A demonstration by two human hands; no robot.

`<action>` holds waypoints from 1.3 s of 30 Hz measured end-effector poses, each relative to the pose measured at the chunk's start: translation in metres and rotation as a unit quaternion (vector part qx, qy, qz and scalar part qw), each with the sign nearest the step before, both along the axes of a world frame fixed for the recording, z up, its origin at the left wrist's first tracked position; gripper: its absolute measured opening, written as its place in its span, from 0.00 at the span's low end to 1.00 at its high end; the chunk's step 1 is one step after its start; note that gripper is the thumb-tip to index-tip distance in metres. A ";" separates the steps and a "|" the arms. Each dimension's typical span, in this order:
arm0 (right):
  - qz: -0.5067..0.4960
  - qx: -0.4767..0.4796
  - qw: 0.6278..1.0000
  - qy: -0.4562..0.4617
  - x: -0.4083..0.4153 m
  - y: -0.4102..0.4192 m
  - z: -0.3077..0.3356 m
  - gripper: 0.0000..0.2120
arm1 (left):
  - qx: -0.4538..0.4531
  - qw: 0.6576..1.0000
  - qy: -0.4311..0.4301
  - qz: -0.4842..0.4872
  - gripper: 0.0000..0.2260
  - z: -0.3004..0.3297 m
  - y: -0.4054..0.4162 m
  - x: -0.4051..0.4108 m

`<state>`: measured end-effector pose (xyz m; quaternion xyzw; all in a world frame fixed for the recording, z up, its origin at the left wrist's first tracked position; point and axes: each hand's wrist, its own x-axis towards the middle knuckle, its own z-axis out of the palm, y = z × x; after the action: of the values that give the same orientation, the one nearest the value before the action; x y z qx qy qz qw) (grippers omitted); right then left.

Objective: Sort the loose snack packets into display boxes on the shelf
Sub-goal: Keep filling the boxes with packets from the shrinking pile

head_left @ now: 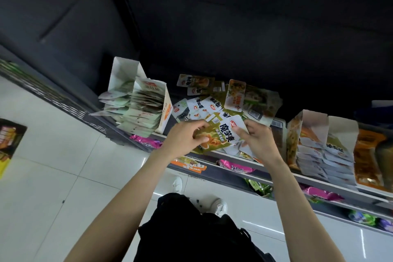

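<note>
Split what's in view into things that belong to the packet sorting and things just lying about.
Job: held packets, left hand, right hand, loose packet pile, left display box, right display box.
Lying about: pink bags below, black bag, floor carton.

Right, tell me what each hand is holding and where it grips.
Both hands hold packets. The left hand pinches the green packet at its left edge; the right hand grips the white packets along their right side.
</note>
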<state>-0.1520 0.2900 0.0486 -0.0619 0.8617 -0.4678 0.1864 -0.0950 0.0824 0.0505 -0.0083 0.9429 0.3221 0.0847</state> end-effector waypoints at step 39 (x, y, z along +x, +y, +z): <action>-0.272 0.115 0.870 0.394 0.001 0.265 -0.001 0.11 | 0.132 0.989 -0.048 0.041 0.25 -0.066 0.260 -0.085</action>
<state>-0.1506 0.5549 0.0474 0.0173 0.8942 -0.3339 -0.2976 -0.1797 0.3429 -0.0153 -0.0515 0.8860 0.4459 0.1168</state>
